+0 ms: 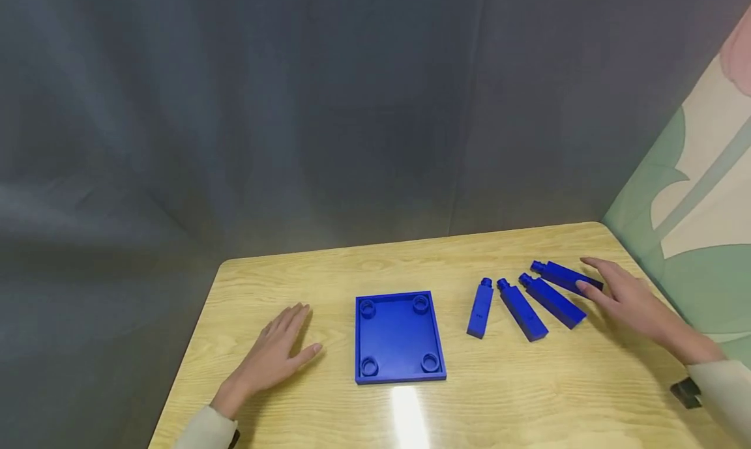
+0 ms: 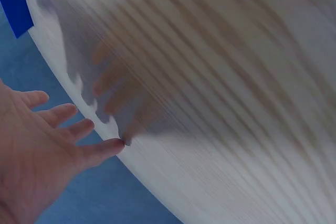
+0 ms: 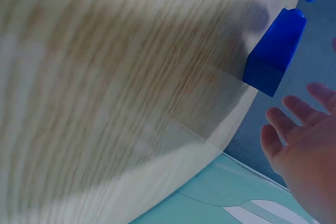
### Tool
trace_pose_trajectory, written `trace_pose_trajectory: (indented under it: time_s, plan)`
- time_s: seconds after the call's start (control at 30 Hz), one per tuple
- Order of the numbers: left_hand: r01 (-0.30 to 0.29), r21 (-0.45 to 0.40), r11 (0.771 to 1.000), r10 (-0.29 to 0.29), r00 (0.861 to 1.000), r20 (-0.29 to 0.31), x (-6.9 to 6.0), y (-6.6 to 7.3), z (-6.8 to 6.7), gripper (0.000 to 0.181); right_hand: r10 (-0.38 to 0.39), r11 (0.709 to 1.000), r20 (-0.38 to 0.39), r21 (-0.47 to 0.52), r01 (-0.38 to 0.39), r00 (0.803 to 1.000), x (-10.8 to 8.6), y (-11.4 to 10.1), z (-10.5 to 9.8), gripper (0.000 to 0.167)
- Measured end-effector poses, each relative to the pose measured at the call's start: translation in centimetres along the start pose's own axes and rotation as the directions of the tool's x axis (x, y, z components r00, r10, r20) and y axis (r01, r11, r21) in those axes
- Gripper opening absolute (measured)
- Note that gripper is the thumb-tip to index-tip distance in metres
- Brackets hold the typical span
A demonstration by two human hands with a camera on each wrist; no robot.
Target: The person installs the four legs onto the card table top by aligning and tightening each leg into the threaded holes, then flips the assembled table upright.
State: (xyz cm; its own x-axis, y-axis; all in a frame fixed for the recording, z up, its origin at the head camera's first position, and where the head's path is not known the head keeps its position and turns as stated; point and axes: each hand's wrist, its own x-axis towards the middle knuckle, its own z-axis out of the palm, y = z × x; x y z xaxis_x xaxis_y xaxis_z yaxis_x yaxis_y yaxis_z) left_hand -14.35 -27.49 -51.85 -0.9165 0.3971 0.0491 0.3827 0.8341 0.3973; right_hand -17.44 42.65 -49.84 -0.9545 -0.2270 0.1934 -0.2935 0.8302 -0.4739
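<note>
A square blue tray-like piece (image 1: 396,338) with a round socket in each corner lies mid-table. To its right, several blue bars with knobbed ends lie fanned out, the leftmost bar (image 1: 480,309) nearest it. My right hand (image 1: 636,305) is over the near end of the rightmost bar (image 1: 566,276), fingers apart; whether it touches is unclear. In the right wrist view a bar (image 3: 275,51) lies beside the right hand (image 3: 310,140). My left hand (image 1: 272,358), fingers extended, is left of the square piece and holds nothing; the left wrist view shows the hand (image 2: 47,150) with spread fingers.
The light wooden table (image 1: 328,410) ends at a dark curtain (image 1: 364,110) behind and at the left. A green and cream patterned cloth (image 1: 704,208) hangs along the right side.
</note>
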Motion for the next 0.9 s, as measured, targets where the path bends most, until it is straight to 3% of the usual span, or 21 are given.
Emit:
trace_pose_trajectory:
  time_s: [0.17, 0.33, 0.5, 0.67, 0.9]
  plan:
    - [-0.032, -0.068, 0.997, 0.034, 0.999, 0.024, 0.2, 1.4, 0.7, 0.1, -0.003, 1.0, -0.01, -0.009, 0.003, 1.0, 0.8, 0.4, 0.5, 0.059]
    - [-0.056, -0.122, 0.991, 0.067, 0.994, 0.089, 0.8, 2.7, 0.8, 0.11, -0.025, 1.0, -0.013, 0.01, 0.025, 1.0, 1.2, 0.9, 0.8, 0.056]
    - [-0.079, -0.047, 0.996, 0.085, 0.986, 0.146, 1.3, 3.3, 1.4, 0.116, -0.057, 0.998, -0.029, 0.0, 0.057, 0.998, 1.1, 1.6, 1.0, 0.042]
    - [-0.112, 0.032, 0.993, 0.106, 0.983, 0.153, 1.3, 3.4, 2.1, 0.12, -0.077, 0.997, -0.031, 0.007, 0.078, 0.997, 0.9, 2.3, 1.1, 0.028]
    - [-0.116, 0.037, 0.993, 0.109, 0.983, 0.146, 1.2, 3.5, 2.2, 0.12, -0.029, 1.0, -0.022, 0.004, 0.03, 0.999, 1.1, 1.8, 1.2, 0.023]
